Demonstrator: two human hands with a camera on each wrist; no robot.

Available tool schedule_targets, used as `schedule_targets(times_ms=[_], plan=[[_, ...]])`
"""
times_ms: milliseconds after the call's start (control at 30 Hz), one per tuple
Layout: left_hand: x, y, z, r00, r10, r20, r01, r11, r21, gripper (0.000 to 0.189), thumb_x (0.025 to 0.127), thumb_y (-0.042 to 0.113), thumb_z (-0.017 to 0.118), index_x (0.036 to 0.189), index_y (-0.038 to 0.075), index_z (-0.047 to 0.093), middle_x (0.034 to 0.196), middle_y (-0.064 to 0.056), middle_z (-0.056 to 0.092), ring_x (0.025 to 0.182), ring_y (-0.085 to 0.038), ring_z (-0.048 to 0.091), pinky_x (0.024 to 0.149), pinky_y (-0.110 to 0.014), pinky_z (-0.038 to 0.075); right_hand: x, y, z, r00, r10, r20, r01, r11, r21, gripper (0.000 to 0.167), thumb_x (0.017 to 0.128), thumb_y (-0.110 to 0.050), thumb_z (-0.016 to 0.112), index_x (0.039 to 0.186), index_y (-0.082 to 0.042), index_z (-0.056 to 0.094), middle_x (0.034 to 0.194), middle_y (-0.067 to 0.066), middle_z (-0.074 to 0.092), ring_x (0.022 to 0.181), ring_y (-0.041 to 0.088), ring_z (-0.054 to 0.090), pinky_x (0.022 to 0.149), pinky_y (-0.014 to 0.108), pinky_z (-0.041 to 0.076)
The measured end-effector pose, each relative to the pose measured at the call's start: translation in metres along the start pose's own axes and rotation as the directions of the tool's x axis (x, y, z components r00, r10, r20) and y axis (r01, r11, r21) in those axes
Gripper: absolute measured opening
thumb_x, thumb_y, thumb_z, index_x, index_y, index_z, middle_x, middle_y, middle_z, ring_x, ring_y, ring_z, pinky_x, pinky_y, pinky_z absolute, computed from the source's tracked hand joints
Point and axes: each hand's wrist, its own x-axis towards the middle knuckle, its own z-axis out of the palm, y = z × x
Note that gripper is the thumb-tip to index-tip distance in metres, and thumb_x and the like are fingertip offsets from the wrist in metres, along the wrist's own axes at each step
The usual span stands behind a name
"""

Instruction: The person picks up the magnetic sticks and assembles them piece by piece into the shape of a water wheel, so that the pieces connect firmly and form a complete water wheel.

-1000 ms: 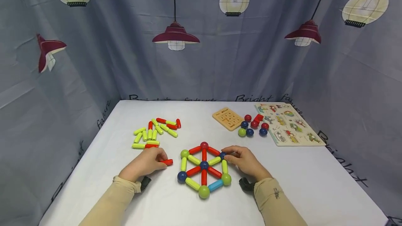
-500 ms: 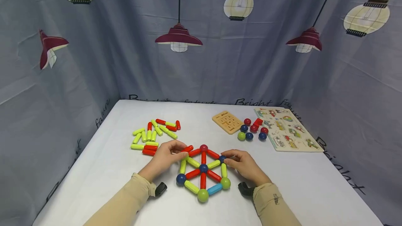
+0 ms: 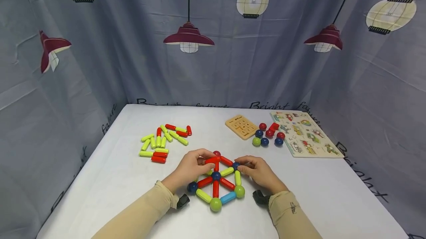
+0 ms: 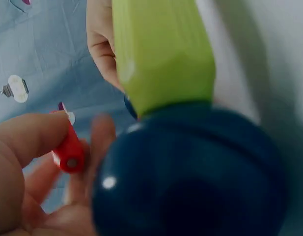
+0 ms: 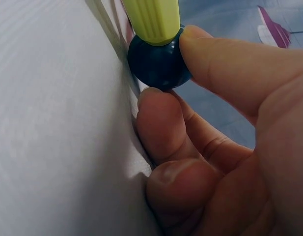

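A flat wheel of magnetic rods and balls lies on the white table, with a blue centre ball (image 3: 216,176) and coloured spokes. My left hand (image 3: 191,168) pinches a red magnetic rod (image 3: 213,160) over the wheel's upper left, hiding the green ball there. The left wrist view shows the rod's metal end (image 4: 71,162) beyond the thumb, with a large blue ball (image 4: 190,172) and a yellow-green rod (image 4: 163,54) close to the camera. My right hand (image 3: 261,174) grips the wheel's upper-right blue ball (image 5: 158,66) between thumb and fingers; a yellow-green rod (image 5: 153,19) joins it.
Loose yellow-green and red rods (image 3: 158,160) lie at the left. Several loose balls (image 3: 264,142) and small red pieces (image 3: 274,126) sit at back right, beside a wooden number board (image 3: 242,126) and a picture board (image 3: 307,135). A printed curtain (image 3: 213,72) surrounds the table.
My left hand has carried the red rod rightward from beside the wheel to over its upper part. Another red rod stays behind near the loose pile. My right hand has kept its hold on the blue ball.
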Motion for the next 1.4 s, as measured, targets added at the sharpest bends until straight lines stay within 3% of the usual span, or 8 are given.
schedule_targets(times_ms=[200,567,700,833,1067,1167,1300,1400], plan=[[-0.003,0.002,0.008,0.998,0.047,0.032,-0.051,0.991,0.122,0.033,0.098,0.028,0.073,0.13,0.023,0.069,0.125,0.006,0.069,0.12,-0.02,0.062,0.1,-0.042,0.054,0.001,-0.003,0.003,1.0,-0.003,0.005,0.003,1.0,-0.009,0.029,0.094,-0.033,0.076,0.123,-0.029,0.075,0.118,-0.003,0.07,0.085,0.019,0.061,0.066,0.026,0.05],[-0.002,-0.005,0.01,0.994,0.071,0.079,-0.087,0.972,0.22,0.034,0.093,0.035,0.078,0.124,0.025,0.067,0.117,0.011,0.072,0.117,-0.016,0.064,0.102,-0.046,0.051,0.001,-0.005,0.001,1.0,-0.004,0.014,0.004,1.0,0.012,0.029,0.095,-0.032,0.075,0.123,-0.025,0.075,0.121,0.0,0.071,0.085,0.019,0.061,0.066,0.026,0.05],[-0.005,-0.01,-0.008,0.999,0.03,-0.031,-0.021,0.965,0.261,0.041,0.096,0.035,0.073,0.135,0.024,0.065,0.13,0.007,0.069,0.129,-0.023,0.058,0.108,-0.053,0.047,-0.002,-0.006,0.002,1.0,0.006,0.016,-0.006,1.0,0.024,0.029,0.095,-0.031,0.075,0.123,-0.027,0.074,0.124,0.001,0.07,0.088,0.019,0.061,0.068,0.027,0.051],[-0.007,-0.019,-0.026,0.981,-0.039,-0.188,0.088,0.961,0.261,0.025,0.097,0.022,0.073,0.123,0.021,0.075,0.121,0.005,0.072,0.116,-0.02,0.065,0.102,-0.047,0.053,-0.004,-0.008,0.001,1.0,0.02,-0.01,-0.02,0.999,0.025,0.028,0.095,-0.03,0.075,0.123,-0.029,0.075,0.125,-0.001,0.069,0.091,0.019,0.062,0.07,0.027,0.052],[-0.004,-0.027,-0.034,0.983,-0.074,-0.166,0.114,0.964,0.241,0.014,0.095,0.022,0.075,0.108,0.023,0.08,0.107,0.011,0.074,0.1,-0.011,0.065,0.094,-0.039,0.054,-0.002,-0.006,-0.011,0.999,0.003,-0.045,-0.003,1.0,0.012,0.033,0.096,-0.034,0.074,0.127,-0.022,0.073,0.121,0.003,0.069,0.083,0.02,0.063,0.064,0.029,0.05],[-0.005,-0.027,-0.035,0.981,-0.088,-0.173,0.128,0.965,0.23,0.013,0.095,0.023,0.076,0.108,0.025,0.08,0.106,0.012,0.074,0.1,-0.011,0.065,0.095,-0.04,0.054,0.008,0.0,-0.032,0.974,-0.002,-0.225,-0.005,1.0,-0.031,0.03,0.098,-0.029,0.071,0.125,-0.016,0.072,0.117,0.007,0.07,0.079,0.021,0.063,0.061,0.029,0.05],[-0.006,-0.028,-0.035,0.978,-0.111,-0.179,0.148,0.967,0.208,0.014,0.095,0.023,0.076,0.108,0.025,0.08,0.107,0.013,0.074,0.102,-0.011,0.065,0.096,-0.04,0.054,0.027,0.015,-0.067,0.884,-0.01,-0.467,-0.068,0.987,-0.149,0.03,0.097,-0.017,0.068,0.125,-0.008,0.069,0.123,0.015,0.066,0.093,0.027,0.061,0.075,0.035,0.052],[-0.007,-0.03,-0.034,0.977,-0.118,-0.179,0.154,0.968,0.2,0.014,0.095,0.023,0.076,0.107,0.025,0.08,0.107,0.012,0.073,0.101,-0.011,0.065,0.095,-0.039,0.054,0.037,0.026,-0.085,0.893,-0.027,-0.449,-0.093,0.966,-0.243,0.039,0.097,-0.013,0.067,0.136,-0.006,0.063,0.133,0.019,0.059,0.104,0.031,0.058,0.088,0.041,0.05]])
